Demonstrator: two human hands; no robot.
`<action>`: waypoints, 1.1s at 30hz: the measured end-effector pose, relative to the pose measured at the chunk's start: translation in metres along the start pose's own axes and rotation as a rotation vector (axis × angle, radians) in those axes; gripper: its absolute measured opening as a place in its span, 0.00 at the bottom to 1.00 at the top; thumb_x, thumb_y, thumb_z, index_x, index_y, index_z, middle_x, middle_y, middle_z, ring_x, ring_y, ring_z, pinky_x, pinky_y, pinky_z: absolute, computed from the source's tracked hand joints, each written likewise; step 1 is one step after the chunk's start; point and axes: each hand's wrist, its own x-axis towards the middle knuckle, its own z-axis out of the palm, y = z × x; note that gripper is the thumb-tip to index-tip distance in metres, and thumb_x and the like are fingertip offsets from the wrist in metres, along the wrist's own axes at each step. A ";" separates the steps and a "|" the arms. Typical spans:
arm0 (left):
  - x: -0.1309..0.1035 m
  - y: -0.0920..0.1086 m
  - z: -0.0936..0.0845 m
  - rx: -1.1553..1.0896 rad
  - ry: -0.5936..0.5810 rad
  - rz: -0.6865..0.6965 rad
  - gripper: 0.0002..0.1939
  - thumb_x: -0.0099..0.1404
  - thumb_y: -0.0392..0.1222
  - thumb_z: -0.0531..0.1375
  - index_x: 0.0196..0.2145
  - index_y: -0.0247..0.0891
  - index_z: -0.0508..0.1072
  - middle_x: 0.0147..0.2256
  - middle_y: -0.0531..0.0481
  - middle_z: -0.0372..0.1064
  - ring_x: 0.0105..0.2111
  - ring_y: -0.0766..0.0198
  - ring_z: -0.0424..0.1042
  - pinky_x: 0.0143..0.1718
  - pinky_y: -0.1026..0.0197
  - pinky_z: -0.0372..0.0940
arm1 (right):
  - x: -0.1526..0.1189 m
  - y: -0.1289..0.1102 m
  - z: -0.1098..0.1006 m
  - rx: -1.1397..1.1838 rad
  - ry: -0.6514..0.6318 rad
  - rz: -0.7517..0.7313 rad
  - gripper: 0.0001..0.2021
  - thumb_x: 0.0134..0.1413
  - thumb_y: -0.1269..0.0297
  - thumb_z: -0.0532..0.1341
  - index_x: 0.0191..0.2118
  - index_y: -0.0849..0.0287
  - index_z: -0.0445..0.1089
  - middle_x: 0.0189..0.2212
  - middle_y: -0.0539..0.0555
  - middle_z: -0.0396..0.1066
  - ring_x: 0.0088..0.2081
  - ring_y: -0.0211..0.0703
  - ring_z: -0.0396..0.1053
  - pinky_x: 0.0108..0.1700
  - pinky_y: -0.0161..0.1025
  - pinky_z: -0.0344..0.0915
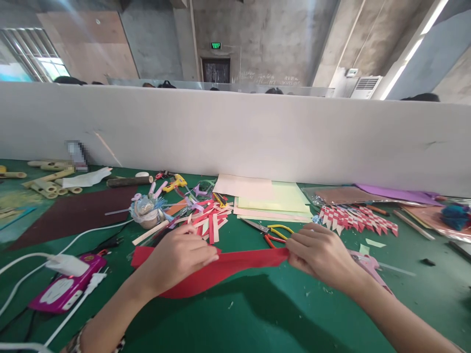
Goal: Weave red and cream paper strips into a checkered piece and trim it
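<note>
Guessing I'm at the stretch-out step: left hand [187, 252] pinches the red sheet's [221, 271] edge, right hand [319, 249] its end; next move probably needs even tension.

A red sheet [239, 262] is held by the left hand [191, 252] and the right hand [316, 247] above a green table [165, 328]. From the sheet, paper strips [211, 225] are heaped at twelve o'clock and pale papers [272, 201] are stacked at one. Scissors [264, 229] are seen lying at two, with a red-and-white woven piece [356, 219] placed farther out. A purple power strip [69, 287] is set at nine o'clock, with white cables [75, 240] plugged in nearby.
</note>
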 end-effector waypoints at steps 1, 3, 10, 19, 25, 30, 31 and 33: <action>-0.004 -0.002 -0.002 0.008 -0.010 -0.008 0.14 0.68 0.35 0.49 0.27 0.37 0.70 0.20 0.56 0.68 0.19 0.70 0.60 0.29 0.62 0.53 | -0.007 0.007 -0.001 -0.037 -0.005 0.029 0.14 0.52 0.76 0.49 0.19 0.58 0.56 0.14 0.45 0.55 0.18 0.33 0.51 0.30 0.34 0.51; -0.007 -0.003 -0.003 0.022 -0.050 -0.027 0.15 0.68 0.34 0.48 0.26 0.37 0.69 0.20 0.57 0.68 0.19 0.70 0.59 0.29 0.62 0.53 | -0.017 0.019 -0.004 -0.093 0.005 0.125 0.14 0.52 0.76 0.49 0.19 0.58 0.57 0.14 0.46 0.57 0.18 0.34 0.53 0.30 0.35 0.52; 0.006 0.009 0.008 0.028 -0.137 -0.011 0.16 0.68 0.36 0.49 0.25 0.38 0.69 0.19 0.56 0.67 0.19 0.70 0.61 0.30 0.62 0.54 | 0.004 -0.011 -0.016 0.309 -0.233 0.152 0.07 0.57 0.64 0.52 0.39 0.58 0.65 0.33 0.54 0.69 0.33 0.42 0.65 0.38 0.38 0.58; 0.037 0.036 0.031 0.122 -0.065 0.093 0.14 0.64 0.30 0.46 0.23 0.36 0.63 0.19 0.55 0.61 0.19 0.69 0.56 0.27 0.63 0.52 | 0.034 -0.037 -0.005 0.388 -0.514 0.088 0.16 0.62 0.64 0.46 0.24 0.58 0.61 0.15 0.47 0.58 0.17 0.35 0.51 0.22 0.33 0.45; 0.020 0.030 0.031 0.121 0.043 0.051 0.11 0.57 0.27 0.46 0.21 0.37 0.61 0.16 0.57 0.57 0.17 0.69 0.53 0.24 0.63 0.50 | 0.027 -0.027 -0.016 0.607 -0.557 0.090 0.16 0.62 0.63 0.46 0.23 0.57 0.56 0.15 0.43 0.48 0.18 0.33 0.43 0.22 0.32 0.46; -0.009 0.008 0.016 0.181 0.046 -0.008 0.13 0.58 0.26 0.47 0.20 0.38 0.61 0.16 0.57 0.58 0.17 0.69 0.53 0.23 0.64 0.51 | 0.010 -0.006 -0.027 0.705 -0.544 0.117 0.17 0.63 0.61 0.45 0.23 0.56 0.55 0.18 0.45 0.50 0.20 0.34 0.46 0.24 0.32 0.48; -0.016 0.002 0.013 0.193 0.033 -0.014 0.14 0.58 0.26 0.47 0.20 0.38 0.61 0.16 0.57 0.59 0.17 0.69 0.53 0.23 0.64 0.52 | 0.007 0.000 -0.029 0.712 -0.548 0.123 0.17 0.63 0.60 0.45 0.23 0.56 0.54 0.18 0.46 0.51 0.20 0.34 0.47 0.24 0.32 0.48; -0.032 -0.011 0.008 0.254 0.005 -0.068 0.14 0.59 0.26 0.46 0.19 0.38 0.61 0.17 0.57 0.60 0.17 0.69 0.55 0.24 0.63 0.53 | 0.001 0.011 -0.034 0.726 -0.564 0.140 0.16 0.63 0.60 0.45 0.23 0.56 0.54 0.19 0.46 0.50 0.20 0.34 0.48 0.24 0.33 0.47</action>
